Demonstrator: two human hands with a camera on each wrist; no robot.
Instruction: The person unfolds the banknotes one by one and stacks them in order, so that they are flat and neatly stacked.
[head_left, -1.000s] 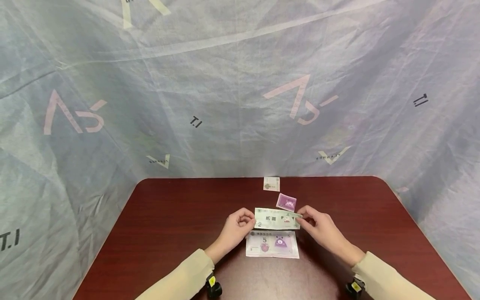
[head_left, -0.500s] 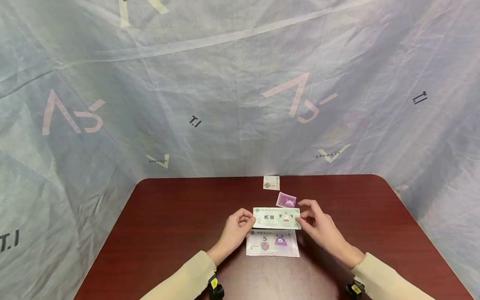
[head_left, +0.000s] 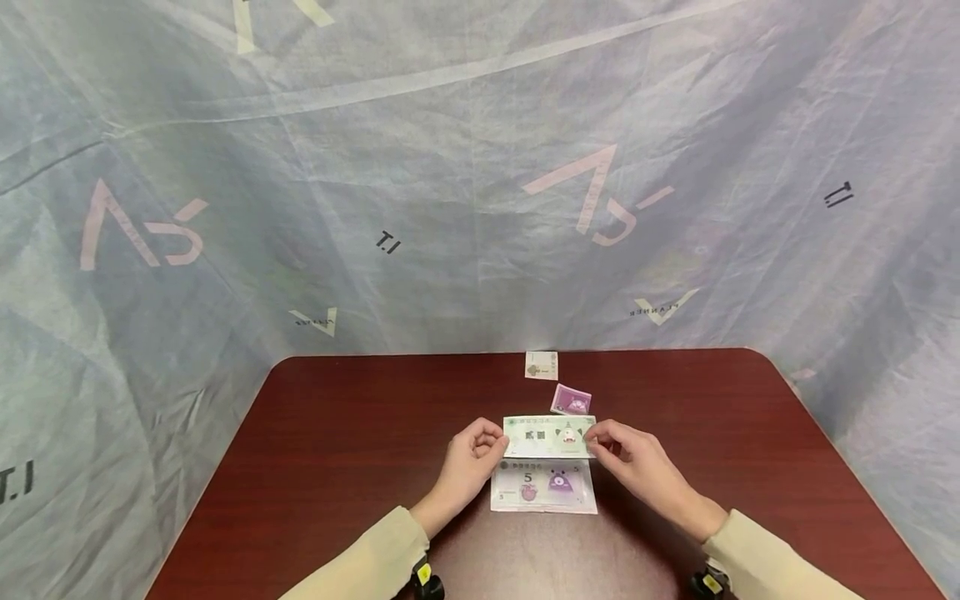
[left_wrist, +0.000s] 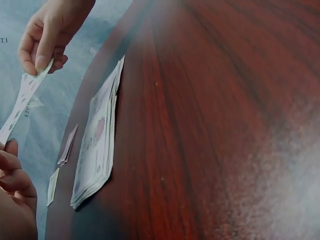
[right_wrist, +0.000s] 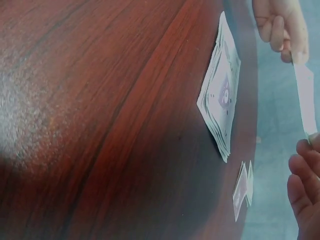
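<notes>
Between my two hands a green play banknote is stretched flat, raised above the table. My left hand pinches its left end between thumb and fingers. At the other end my right hand pinches the right edge; the left wrist view also shows this right hand with its thumb on the paper. Below the green note lies a stack of purple-and-white play banknotes marked 5, several thick in the right wrist view. The green note hides a little of the stack's far edge in the head view.
Beyond the green note lie a small purple stack of play notes and, at the table's far edge, a small pale note. The dark red wooden table ends at a grey printed cloth hanging behind and beside it.
My right fingers shifted off and back onto the green note's right end, a finger lifting half a second ago. The note has moved slightly left, with both hands still on it.
</notes>
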